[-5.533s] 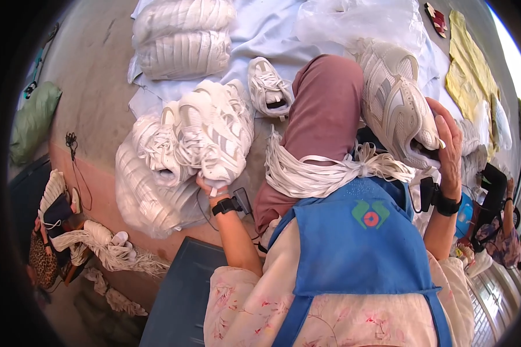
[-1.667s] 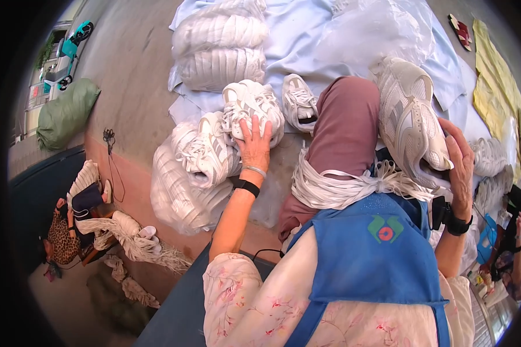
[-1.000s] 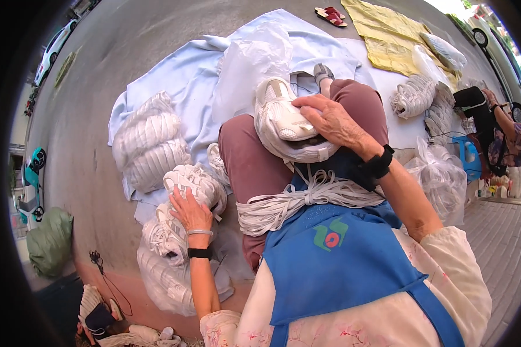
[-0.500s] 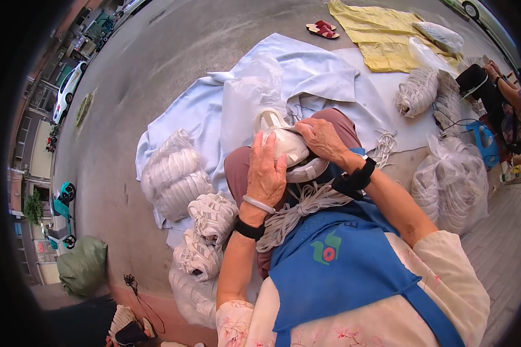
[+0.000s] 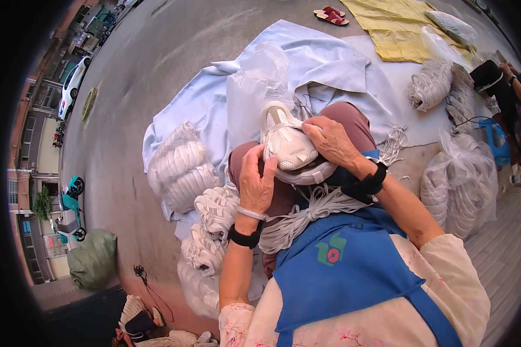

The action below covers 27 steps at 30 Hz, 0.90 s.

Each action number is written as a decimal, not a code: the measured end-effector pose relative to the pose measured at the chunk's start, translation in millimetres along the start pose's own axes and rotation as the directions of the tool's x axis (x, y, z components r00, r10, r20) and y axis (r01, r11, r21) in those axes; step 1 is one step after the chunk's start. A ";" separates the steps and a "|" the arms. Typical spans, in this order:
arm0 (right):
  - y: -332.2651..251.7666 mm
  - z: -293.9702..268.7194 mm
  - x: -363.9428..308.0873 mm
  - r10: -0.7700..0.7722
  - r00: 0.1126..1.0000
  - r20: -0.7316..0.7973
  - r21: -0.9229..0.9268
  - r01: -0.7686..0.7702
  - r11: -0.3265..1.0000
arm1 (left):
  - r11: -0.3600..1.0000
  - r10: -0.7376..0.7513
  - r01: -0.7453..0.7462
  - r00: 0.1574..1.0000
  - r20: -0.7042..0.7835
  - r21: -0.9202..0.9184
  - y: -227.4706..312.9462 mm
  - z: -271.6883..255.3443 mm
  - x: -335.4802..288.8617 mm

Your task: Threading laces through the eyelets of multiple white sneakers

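Your left hand (image 5: 256, 182) and right hand (image 5: 334, 141) grasp a pale shoe (image 5: 289, 144) by opposite sides, fingers bent, likely steadying it between your knees (image 5: 348, 117).

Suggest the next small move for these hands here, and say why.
I would probably let the left hand steady the shoe while the right hand draws one strand from the laces. Both hands are on the shoe, I can make out no lace threaded in its visible side, and the laces lie bunched across the lap, within easy reach.
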State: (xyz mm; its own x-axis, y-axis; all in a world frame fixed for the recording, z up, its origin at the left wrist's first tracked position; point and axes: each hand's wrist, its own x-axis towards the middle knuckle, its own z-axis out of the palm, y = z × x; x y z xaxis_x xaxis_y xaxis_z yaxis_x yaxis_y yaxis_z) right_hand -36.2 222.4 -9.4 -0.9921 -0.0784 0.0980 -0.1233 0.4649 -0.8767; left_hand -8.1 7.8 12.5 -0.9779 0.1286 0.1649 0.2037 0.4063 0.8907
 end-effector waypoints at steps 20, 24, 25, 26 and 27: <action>-45.8 26.7 -9.3 -0.481 0.792 0.376 -0.448 0.609 0.654 | 0.825 0.248 -0.147 0.962 -0.117 0.545 28.7 11.9 -8.3; -49.4 28.6 -10.8 -0.501 0.796 0.341 -0.455 0.606 0.652 | 0.845 0.275 -0.141 0.942 -0.193 0.516 13.1 15.8 -9.2; -48.6 30.5 -10.9 -0.496 0.821 0.283 -0.423 0.571 0.704 | 0.884 0.240 -0.125 0.948 -0.208 0.451 12.7 13.1 -8.0; -46.8 29.5 -10.9 -0.477 0.849 0.225 -0.400 0.527 0.750 | 0.921 0.209 -0.118 0.954 -0.215 0.370 11.9 14.4 -4.8; -46.1 27.0 -10.3 -0.470 0.854 0.225 -0.418 0.520 0.745 | 0.919 0.235 -0.134 0.941 -0.243 0.370 7.4 11.4 -2.7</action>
State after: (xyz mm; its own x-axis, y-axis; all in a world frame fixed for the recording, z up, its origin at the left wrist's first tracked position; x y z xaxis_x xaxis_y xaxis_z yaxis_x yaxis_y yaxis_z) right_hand -19.7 178.0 17.3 -0.7837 -0.4840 0.3893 -0.6176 0.6741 -0.4052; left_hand -3.4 20.7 13.8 -0.8838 -0.0033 0.4679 0.3361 0.6913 0.6397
